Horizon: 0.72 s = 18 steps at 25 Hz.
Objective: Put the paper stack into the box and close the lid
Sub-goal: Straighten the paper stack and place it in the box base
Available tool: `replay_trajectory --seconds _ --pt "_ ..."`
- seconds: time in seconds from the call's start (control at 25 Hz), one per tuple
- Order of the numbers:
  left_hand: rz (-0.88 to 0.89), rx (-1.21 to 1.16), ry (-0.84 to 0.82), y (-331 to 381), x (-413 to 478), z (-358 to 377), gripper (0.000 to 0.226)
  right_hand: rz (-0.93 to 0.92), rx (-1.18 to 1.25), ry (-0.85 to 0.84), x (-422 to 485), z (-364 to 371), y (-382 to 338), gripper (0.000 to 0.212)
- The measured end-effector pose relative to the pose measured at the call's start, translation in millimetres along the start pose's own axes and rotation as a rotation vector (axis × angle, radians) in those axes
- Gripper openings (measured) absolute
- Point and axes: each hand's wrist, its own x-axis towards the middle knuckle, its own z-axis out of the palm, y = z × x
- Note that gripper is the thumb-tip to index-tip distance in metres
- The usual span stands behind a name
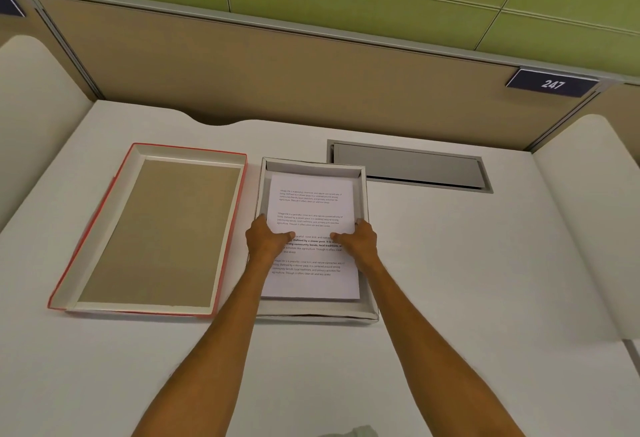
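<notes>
A white box [313,165] stands open in the middle of the desk. Inside it lies the paper stack [311,208], its top sheet printed with short paragraphs. My left hand [267,237] grips the stack's left edge, thumb on top. On the right edge my right hand [358,238] holds it the same way. The stack sits low between the box walls; whether it rests on the bottom I cannot tell. The lid [152,228], red outside with a brown cardboard inside, lies upside down to the left of the box.
A grey metal cable flap [408,166] is set into the desk behind and right of the box. Tan partition panels [277,66] close off the back and sides. A dark plate reading 247 [552,84] hangs at the upper right.
</notes>
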Motion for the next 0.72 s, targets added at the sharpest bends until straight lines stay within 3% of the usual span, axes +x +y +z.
replay_trajectory --seconds 0.32,0.52,0.6,0.72 --pt "0.025 0.029 -0.037 -1 -11 -2 0.072 -0.027 -0.028 -0.011 -5 1 5 0.054" --pt "0.250 -0.011 0.033 20 -56 -15 0.084 -0.128 -0.068 0.003 -3 1 -7 0.059" --pt "0.119 -0.263 -0.090 19 -80 -24 0.076 -0.248 -0.104 0.010 5 2 -24 0.063" --pt "-0.359 -0.780 -0.385 5 -110 -33 0.051 -0.393 -0.262 -0.060 29 -3 -57 0.061"
